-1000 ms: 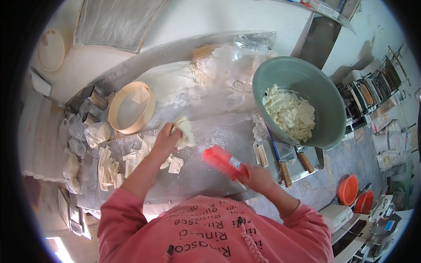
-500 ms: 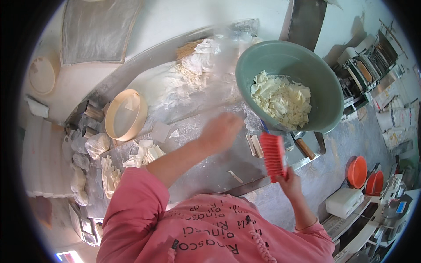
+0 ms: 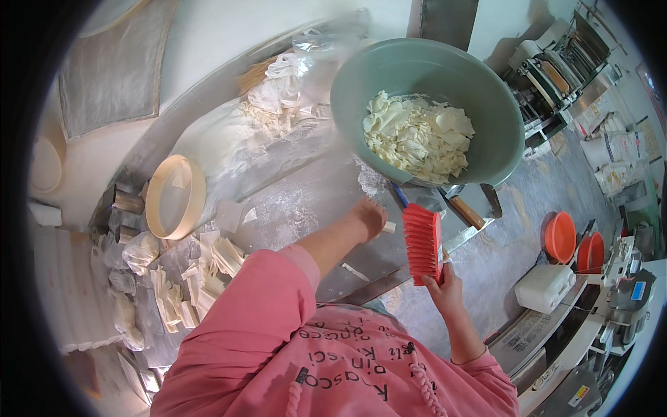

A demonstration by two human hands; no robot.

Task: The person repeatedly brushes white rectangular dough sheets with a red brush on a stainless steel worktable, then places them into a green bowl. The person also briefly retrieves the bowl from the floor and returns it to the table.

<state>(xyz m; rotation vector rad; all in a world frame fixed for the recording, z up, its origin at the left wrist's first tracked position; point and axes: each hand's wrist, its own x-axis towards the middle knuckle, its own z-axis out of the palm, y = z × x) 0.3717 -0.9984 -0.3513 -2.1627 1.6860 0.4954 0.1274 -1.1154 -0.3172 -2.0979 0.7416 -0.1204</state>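
Note:
My right hand (image 3: 447,290) grips the end of a red bench brush (image 3: 422,243), its bristles facing left. Over the floury worktop, my left hand (image 3: 369,217) closes on pale dough strips; a short end (image 3: 389,227) shows beside the fingers and the rest is hidden. A loose dough strip (image 3: 356,272) lies nearer me on the worktop. Beyond both hands, a large green tub (image 3: 497,132) holds crumpled pale dough sheets (image 3: 417,135). Under its near edge, a wooden-handled tool (image 3: 467,213) rests beside a blue thing (image 3: 399,195).
At left, stacked dough strips (image 3: 208,274) lie near a round wooden-rimmed sieve (image 3: 196,201) and plastic bags (image 3: 141,251). Flour (image 3: 215,142) and white bags (image 3: 278,90) cover the back. At right are red basins (image 3: 559,236), a white jug (image 3: 545,288) and machines (image 3: 556,76).
My left hand has come nearer and right, onto the short dough strips. My right hand still holds the brush, and the whole view has shifted with my head.

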